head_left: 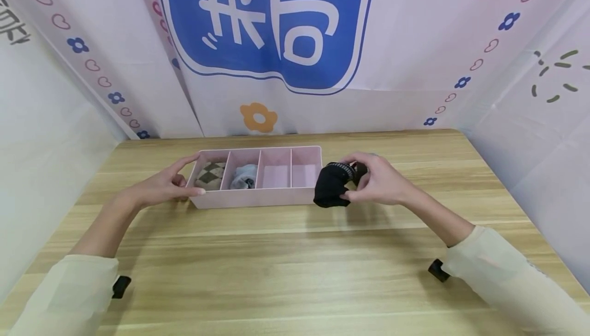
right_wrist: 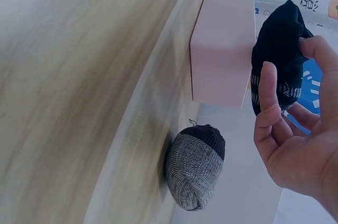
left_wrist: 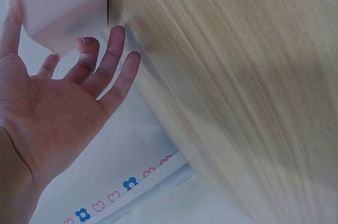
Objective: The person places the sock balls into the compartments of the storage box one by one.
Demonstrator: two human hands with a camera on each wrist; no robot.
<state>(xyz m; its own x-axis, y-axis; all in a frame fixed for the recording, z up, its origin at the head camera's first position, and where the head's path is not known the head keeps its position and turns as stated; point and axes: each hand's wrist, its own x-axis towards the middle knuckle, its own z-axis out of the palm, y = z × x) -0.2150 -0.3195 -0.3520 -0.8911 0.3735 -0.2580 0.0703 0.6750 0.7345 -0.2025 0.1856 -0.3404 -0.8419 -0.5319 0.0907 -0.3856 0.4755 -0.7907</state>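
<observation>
From the head cam I can't really see the grey rolled sock; my right hand covers it, and only the right wrist cam shows it lying on the bench just past the end of the pink organizer box. Both wrist views are pretty blurry on the wood.

The box has four compartments in a row. The far left one holds a checkered sock bundle, the next one a light grey-blue bundle, and the two on the right show just their pink floors.

My left hand is spread out flat, thumb and fingers resting against the left end of the box. My right hand pinches a black sock with a striped cuff, held up just off the box's right end.
</observation>
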